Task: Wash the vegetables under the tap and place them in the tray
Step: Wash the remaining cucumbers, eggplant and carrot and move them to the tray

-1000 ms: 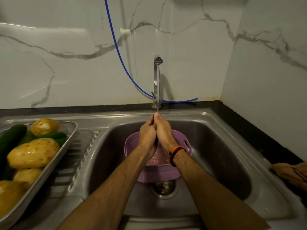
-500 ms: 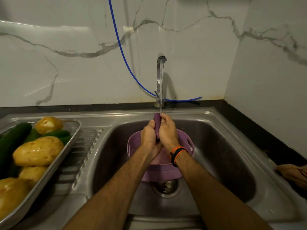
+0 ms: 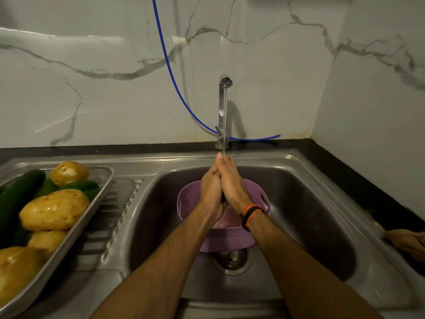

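Held upright between two pressed palms, over the sink bowl and right under the tap's outlet: a slim dark vegetable (image 3: 222,199), showing only as a thin sliver, kind not to be told. Left hand (image 3: 210,192) and right hand (image 3: 232,187) clasped round it, fingers (image 3: 216,168) curled close over its top end and meeting the thin stream of water (image 3: 224,120) from the tall chrome tap (image 3: 222,104). Probably mid-rinse. To do it well: roll the vegetable between the palms so that water reaches every side, not the tip alone; loosen the clasp a little and slide the fingers along its length; tilt it so that runoff goes down into the round lilac plastic colander basket (image 3: 184,200) just below and on to the steel drain (image 3: 230,261). Grip firmly enough, since wet smooth skin likely slips. Shake off drips over the stainless steel sink (image 3: 310,215) before swinging left. Then lay it in the rectangular steel tray (image 3: 101,196) on the ribbed draining board, beside the wet yellow potatoes (image 3: 54,209) and dark green cucumbers (image 3: 20,192) piled there, choosing a gap so that nothing rolls over the rim. Mind the orange-and-black wristband (image 3: 249,214) under the splash. Behind the tap, a thin blue hose (image 3: 170,72) against the marble wall, well apart from the hands.
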